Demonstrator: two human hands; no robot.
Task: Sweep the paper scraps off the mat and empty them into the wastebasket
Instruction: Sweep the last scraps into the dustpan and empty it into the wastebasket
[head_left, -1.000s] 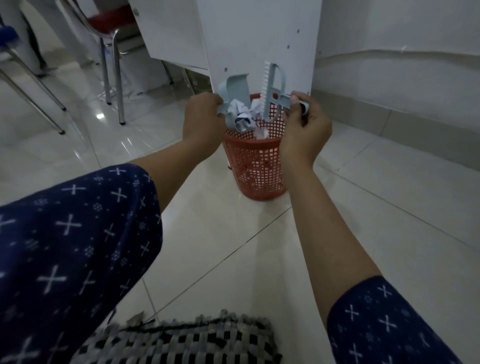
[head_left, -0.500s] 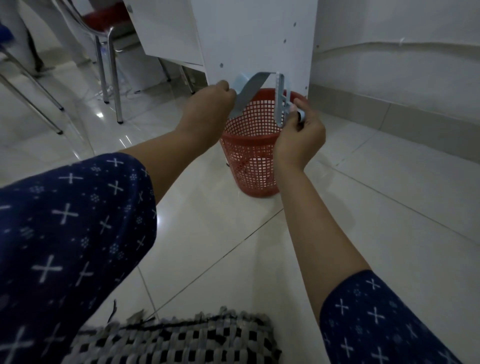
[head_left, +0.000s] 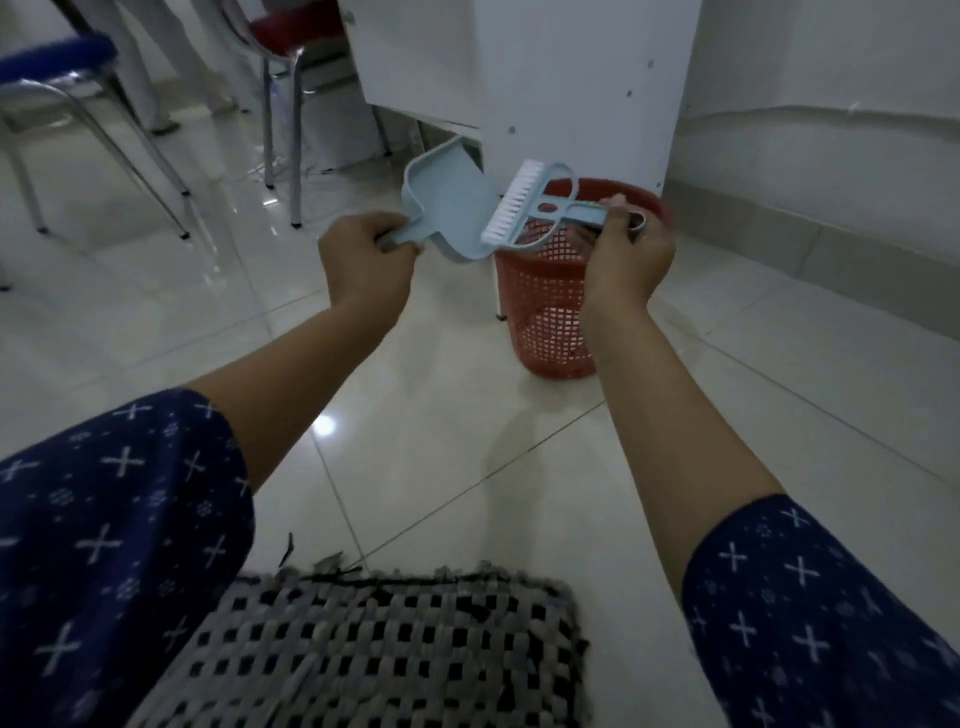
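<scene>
1. I note the left hand (head_left: 366, 262) is clamped on the handle of the pale blue dustpan (head_left: 447, 208). The pan is held in the air, just left of the wastebasket (head_left: 550, 306) and a little above its rim.
2. The right hand (head_left: 626, 254) is closed on the handle of the small brush (head_left: 524, 210). The brush lies across the near side of the basket mouth, bristles pointing left toward the pan.
3. Key relation: the pan's long axis runs from the handle at the near left up to the open lip at the far right. The lip points away and upward, not down into the basket.
4. I see no paper scraps in the pan. The basket's inside is mostly hidden, so I cannot tell what lies there.
5. The woven mat (head_left: 384, 654) lies on the floor at the near edge, well apart from the basket. No scraps show on its visible part.
6. My judgement: emptying looks done. If more sweeping is needed, both hands must travel back toward me, the left one being nearer the mat's visible centre.
</scene>
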